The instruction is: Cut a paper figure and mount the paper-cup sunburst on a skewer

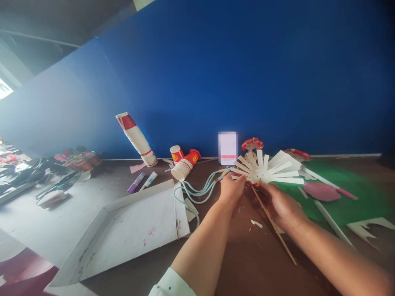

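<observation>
A paper cup cut into white strips point(262, 174) is splayed out like a flower between my two hands above the brown table. My left hand point(232, 190) pinches its left side, with the thumb near the centre. From the right, my right hand point(282, 203) grips the lower edge, its fingertips partly hidden beneath the strips. A thin wooden stick point(274, 226) slants down to the right from under the cup; whether it is fixed to the cup I cannot tell. Just behind stands a small figure with a red curled rim point(252, 144).
A lit phone point(228, 149) leans on the blue partition point(247, 74). Left lie a pale cable point(200, 199), red paper cups point(187, 162), a tall cup stack point(137, 139), glue sticks point(136, 182) and a white box lid point(129, 234). Right are green sheet point(364, 193) and paper scraps point(370, 224).
</observation>
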{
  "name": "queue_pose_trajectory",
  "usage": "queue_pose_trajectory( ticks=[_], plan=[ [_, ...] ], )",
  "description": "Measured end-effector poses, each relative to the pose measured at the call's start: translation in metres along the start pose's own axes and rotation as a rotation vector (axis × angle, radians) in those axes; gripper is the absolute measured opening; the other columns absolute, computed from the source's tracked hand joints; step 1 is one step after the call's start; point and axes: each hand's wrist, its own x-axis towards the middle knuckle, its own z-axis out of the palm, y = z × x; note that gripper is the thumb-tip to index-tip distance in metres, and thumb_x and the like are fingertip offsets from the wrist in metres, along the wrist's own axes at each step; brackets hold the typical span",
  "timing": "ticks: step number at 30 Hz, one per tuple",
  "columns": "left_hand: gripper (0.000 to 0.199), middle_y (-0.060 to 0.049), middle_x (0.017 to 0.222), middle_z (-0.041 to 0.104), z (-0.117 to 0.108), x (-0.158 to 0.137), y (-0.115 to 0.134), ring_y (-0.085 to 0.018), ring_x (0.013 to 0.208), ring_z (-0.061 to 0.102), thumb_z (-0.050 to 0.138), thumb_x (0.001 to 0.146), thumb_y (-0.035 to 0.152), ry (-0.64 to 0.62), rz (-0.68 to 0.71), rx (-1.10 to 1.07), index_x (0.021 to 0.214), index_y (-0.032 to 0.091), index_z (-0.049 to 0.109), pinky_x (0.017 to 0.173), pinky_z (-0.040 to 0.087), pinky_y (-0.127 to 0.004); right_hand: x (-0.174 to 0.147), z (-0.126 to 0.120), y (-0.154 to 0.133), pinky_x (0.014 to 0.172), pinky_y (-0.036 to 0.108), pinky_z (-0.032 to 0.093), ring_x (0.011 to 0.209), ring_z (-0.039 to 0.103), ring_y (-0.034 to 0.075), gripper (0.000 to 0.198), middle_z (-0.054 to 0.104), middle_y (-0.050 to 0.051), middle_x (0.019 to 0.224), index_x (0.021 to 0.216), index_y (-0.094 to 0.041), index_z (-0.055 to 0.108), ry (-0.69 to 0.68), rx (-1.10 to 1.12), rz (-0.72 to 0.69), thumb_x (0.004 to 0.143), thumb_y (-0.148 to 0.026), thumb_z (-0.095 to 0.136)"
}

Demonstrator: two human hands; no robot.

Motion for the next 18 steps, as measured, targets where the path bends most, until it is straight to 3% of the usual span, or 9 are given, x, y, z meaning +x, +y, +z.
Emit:
queue_pose_trajectory(
  ticks=[5, 10, 18],
  plan=[
    [0.009, -0.006, 0.072, 0.069, -0.003, 0.001, 0.002, -0.018, 0.067, 0.064, 0.072, 0.076, 0.025, 0.062, 0.008, 0.025, 0.081, 0.017, 0.069, 0.065, 0.049, -0.026, -0.008, 0.003, 0.001, 0.055, 0.017, 0.055, 0.068, 0.074, 0.013, 0.017, 0.081, 0.002, 0.084, 0.089, -0.020, 0.077, -0.081, -0.072, 0.017, 0.082, -0.007, 0.068],
    [0.014, -0.006, 0.072, 0.069, -0.006, 0.009, -0.004, -0.016, 0.064, 0.063, 0.070, 0.081, 0.028, 0.110, 0.006, -0.009, 0.088, 0.016, 0.069, 0.062, 0.048, -0.025, -0.013, 0.005, 0.004, 0.054, 0.022, 0.059, 0.061, 0.074, 0.015, 0.030, 0.081, 0.005, 0.083, 0.101, -0.019, 0.075, -0.121, -0.143, 0.056, 0.078, -0.002, 0.069],
    [0.009, -0.006, 0.074, 0.072, -0.011, 0.016, -0.010, -0.015, 0.062, 0.062, 0.065, 0.081, 0.022, 0.152, -0.012, -0.063, 0.085, 0.015, 0.069, 0.057, 0.046, -0.023, -0.036, 0.017, 0.010, 0.052, 0.025, 0.060, 0.065, 0.075, 0.018, 0.025, 0.078, 0.005, 0.077, 0.099, -0.021, 0.070, -0.125, -0.322, 0.134, 0.086, -0.006, 0.056]
  ],
)
